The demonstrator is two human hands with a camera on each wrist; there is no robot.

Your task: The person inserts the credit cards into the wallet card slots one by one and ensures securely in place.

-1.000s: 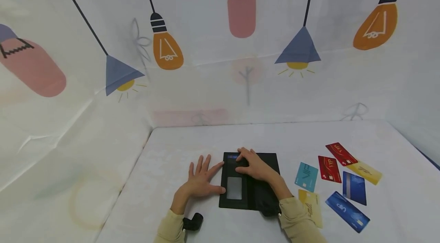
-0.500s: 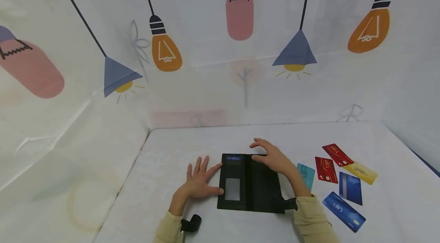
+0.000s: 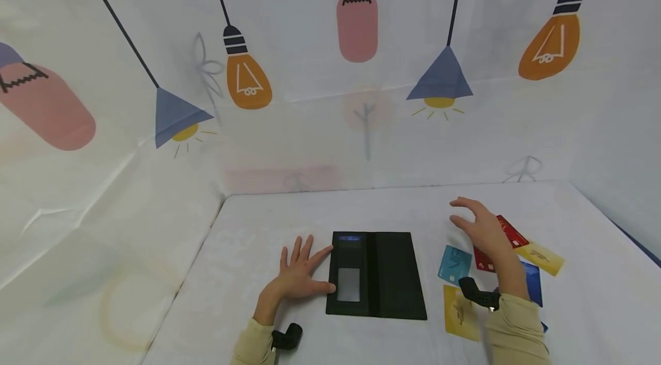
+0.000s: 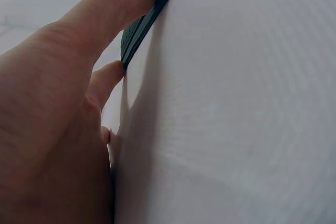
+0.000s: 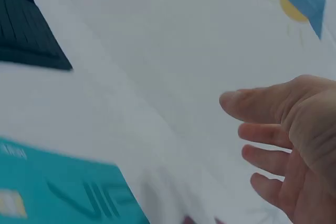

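Observation:
A black card wallet (image 3: 397, 279) lies unfolded and flat on the table, with a clear window (image 3: 349, 284) and a bluish strip at a slot on its left half. My left hand (image 3: 296, 280) rests beside it, fingers spread, thumb and index fingertips touching the wallet's left edge. In the left wrist view those tips meet the dark wallet edge (image 4: 142, 30). My right hand (image 3: 488, 234) hovers over the card group, holding nothing, thumb apart from the fingers. Nearest to it are a red card (image 3: 511, 232) and a teal VIP card (image 3: 455, 264); another red card is partly hidden beneath.
A yellow card (image 3: 461, 313) lies nearer the front, left of the right sleeve. Another yellow card (image 3: 542, 257) sits partly under the red one. Blue cards (image 3: 533, 282) are mostly covered by the right forearm. A patterned white cloth wall (image 3: 310, 141) rises behind the table.
My right hand has left the wallet's left half and moved right, over the cards. The wallet's right half now shows fully. My left hand has stayed at the wallet's edge.

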